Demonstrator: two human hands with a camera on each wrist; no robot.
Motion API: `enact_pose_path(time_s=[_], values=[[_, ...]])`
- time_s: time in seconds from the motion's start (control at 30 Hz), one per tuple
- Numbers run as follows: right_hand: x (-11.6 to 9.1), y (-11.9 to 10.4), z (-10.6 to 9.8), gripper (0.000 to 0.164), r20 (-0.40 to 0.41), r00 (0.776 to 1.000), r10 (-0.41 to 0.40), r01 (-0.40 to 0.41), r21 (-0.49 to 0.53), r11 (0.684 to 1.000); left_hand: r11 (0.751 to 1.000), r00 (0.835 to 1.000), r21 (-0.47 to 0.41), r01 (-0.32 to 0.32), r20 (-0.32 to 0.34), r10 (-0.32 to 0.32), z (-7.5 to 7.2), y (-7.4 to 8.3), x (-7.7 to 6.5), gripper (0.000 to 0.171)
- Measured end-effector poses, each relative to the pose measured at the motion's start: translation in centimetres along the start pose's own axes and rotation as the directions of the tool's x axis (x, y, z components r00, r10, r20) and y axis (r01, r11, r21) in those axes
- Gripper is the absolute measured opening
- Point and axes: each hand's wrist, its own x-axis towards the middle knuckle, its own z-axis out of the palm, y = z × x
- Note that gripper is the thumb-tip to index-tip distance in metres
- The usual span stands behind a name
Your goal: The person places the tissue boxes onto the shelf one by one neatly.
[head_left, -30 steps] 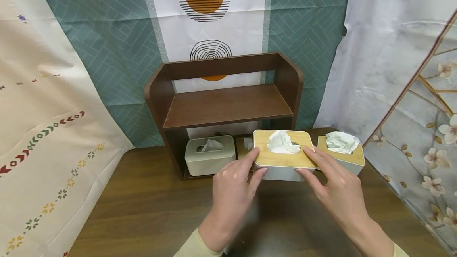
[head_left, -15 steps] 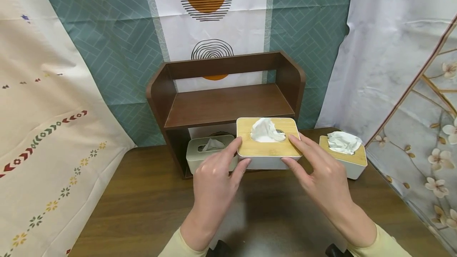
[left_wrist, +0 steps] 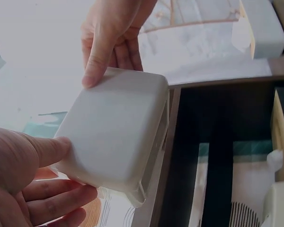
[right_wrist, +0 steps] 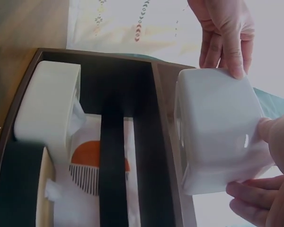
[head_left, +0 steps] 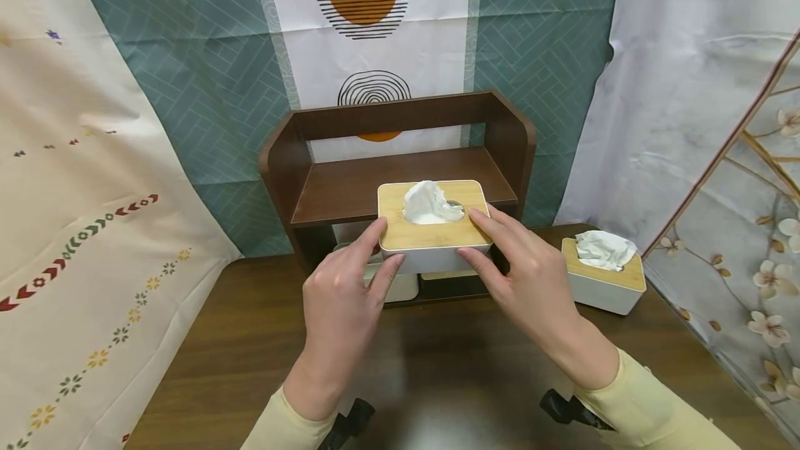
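Observation:
A white tissue box (head_left: 437,260) with a bamboo lid and a tuft of tissue is held up before the shelf's upper board. My left hand (head_left: 340,304) grips its left end, my right hand (head_left: 537,283) its right end, thumbs low on the side nearest me. The left wrist view shows the plain underside of this tissue box (left_wrist: 116,125), with the left hand (left_wrist: 26,163) near and the right hand (left_wrist: 111,38) beyond. In the right wrist view the box (right_wrist: 222,127) lies beside the shelf's board edge.
The brown two-level shelf (head_left: 350,182) stands on a wooden table (head_left: 237,339). In its lower level sit a cream tissue box (right_wrist: 45,101) and a dark one with a wooden lid (right_wrist: 14,184). Another bamboo-lidded tissue box (head_left: 603,290) stands right of the shelf.
Both hands have carried the tissue box leftward and up, from in front of the lower level to the height of the upper board. The other boxes stay put.

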Motion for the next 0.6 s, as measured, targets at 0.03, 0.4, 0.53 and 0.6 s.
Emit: enact_pose_path(time_s=[0.03, 0.4, 0.53, 0.6], values=[[0.3, 0.0, 0.2, 0.058, -0.002, 1.0, -0.008, 0.008, 0.001, 1.0, 1.0, 1.0, 0.001, 0.003, 0.0, -0.003, -0.1, -0.2, 0.1, 0.057], [3.1, -0.8, 2.1, 0.059, 0.057, 0.998, -0.018, 0.018, 0.016, 1.0, 1.0, 0.999, 0.012, 0.0, -0.035, 0.0, -1.4, -2.5, 1.8, 0.055], [4.2, -1.1, 3.0, 0.058, 0.084, 0.996, -0.022, 0.019, 0.037, 0.999, 1.0, 0.999, 0.007, 0.021, -0.048, -0.021, -1.8, -3.4, 2.3, 0.055], [4.7, -1.0, 3.5, 0.057, 0.089, 0.996, -0.027, 0.023, 0.044, 0.999, 0.999, 0.998, 0.007, 0.036, -0.046, -0.036, -1.9, -3.8, 2.5, 0.055]])
